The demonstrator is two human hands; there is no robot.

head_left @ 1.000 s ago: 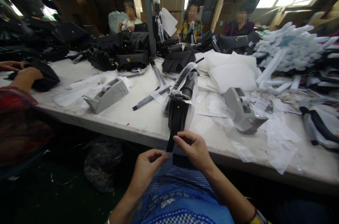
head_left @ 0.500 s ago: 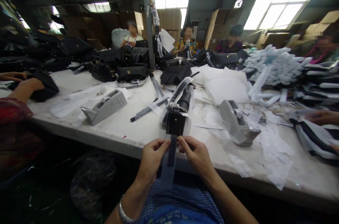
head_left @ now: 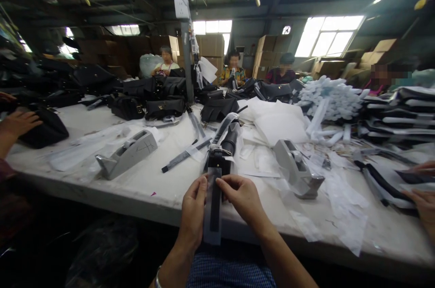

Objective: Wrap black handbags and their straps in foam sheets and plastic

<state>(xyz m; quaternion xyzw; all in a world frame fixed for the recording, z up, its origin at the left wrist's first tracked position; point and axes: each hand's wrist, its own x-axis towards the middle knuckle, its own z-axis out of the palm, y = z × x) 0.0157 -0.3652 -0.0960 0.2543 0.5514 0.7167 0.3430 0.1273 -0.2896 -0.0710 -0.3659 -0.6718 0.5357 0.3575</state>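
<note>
My left hand (head_left: 193,204) pinches the left edge of a strip of clear plastic film (head_left: 208,233). The film lies lengthwise along a black strap (head_left: 215,206) that hangs over the table's front edge. From the other side, the thumb and fingers of my right hand (head_left: 241,192) close on the strap and film near the top. Behind my hands, the strap joins a black rolled piece (head_left: 231,138) with a buckle end, tied with white string. A film-wrapped loop (head_left: 226,122) arches over it. My fingers partly hide the strap's edges.
Grey tape dispensers stand left (head_left: 127,154) and right (head_left: 297,168) on the white table (head_left: 136,192). Black bags (head_left: 165,107), white padding sheets (head_left: 278,120) and a loose wrapped strap (head_left: 185,155) lie beyond. Co-workers' hands are at left (head_left: 22,122) and right (head_left: 421,197).
The view has tilted up. My right thumb has moved onto the strap's upper part, and the film now lies straighter over the strap. The co-worker's hand at left has spread on a black bag.
</note>
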